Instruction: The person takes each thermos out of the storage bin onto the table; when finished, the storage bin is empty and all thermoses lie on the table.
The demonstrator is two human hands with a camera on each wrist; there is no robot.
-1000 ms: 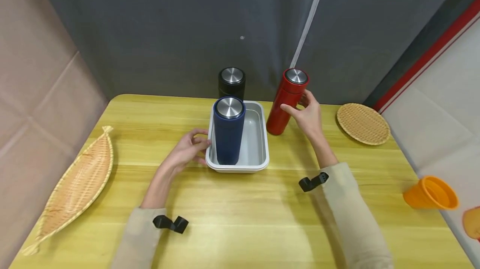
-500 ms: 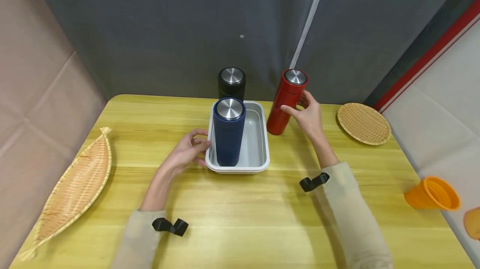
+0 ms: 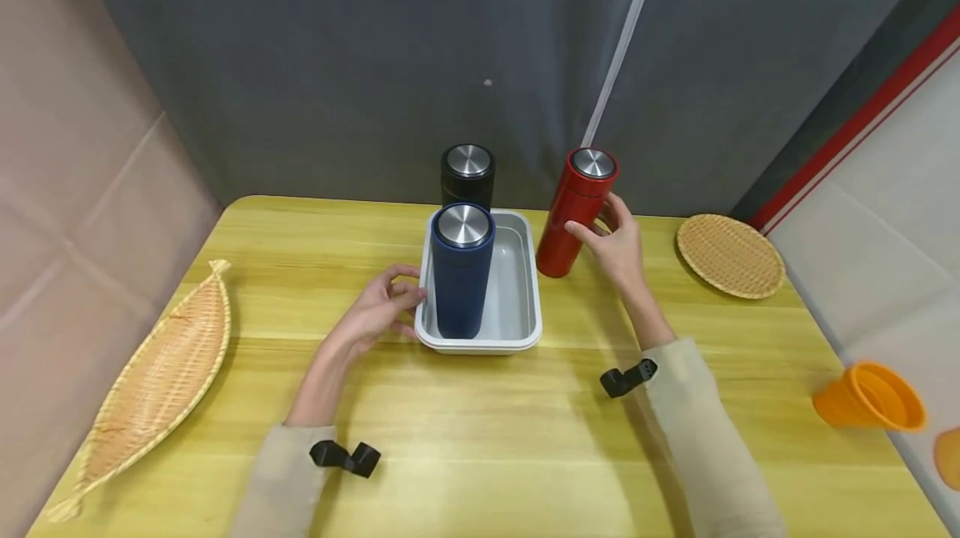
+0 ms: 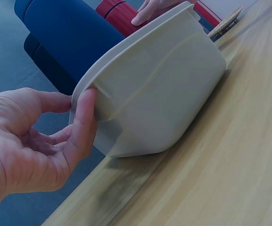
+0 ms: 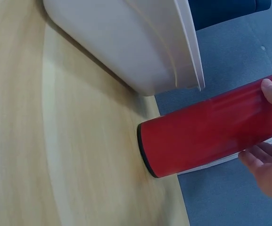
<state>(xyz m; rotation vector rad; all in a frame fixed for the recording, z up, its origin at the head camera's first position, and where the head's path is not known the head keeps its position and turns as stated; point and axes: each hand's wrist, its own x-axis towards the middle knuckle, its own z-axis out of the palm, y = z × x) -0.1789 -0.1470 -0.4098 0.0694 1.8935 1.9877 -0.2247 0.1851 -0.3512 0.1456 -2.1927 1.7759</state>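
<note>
My left hand (image 3: 382, 304) pinches the left rim of a white rectangular tub (image 4: 164, 80); in the left wrist view the thumb is at the rim and a finger lies against the outer wall. A navy blue thermos (image 3: 462, 284) with a steel-topped lid stands upright in the tub's left part. Behind it is a black thermos (image 3: 468, 179), its lower part hidden. To the right of the tub, my right hand (image 3: 617, 246) grips a red thermos (image 3: 566, 225) round its upper body, thumb at the front. Its black-edged base is right at the wooden tabletop in the right wrist view.
A leaf-shaped wicker basket (image 3: 161, 384) lies along the table's left side. At the back right is a round woven plate (image 3: 731, 256). An orange cup (image 3: 843, 400) lies tipped near the right edge, with another orange item (image 3: 948, 459) beyond. A grey curtain (image 3: 360, 62) hangs behind.
</note>
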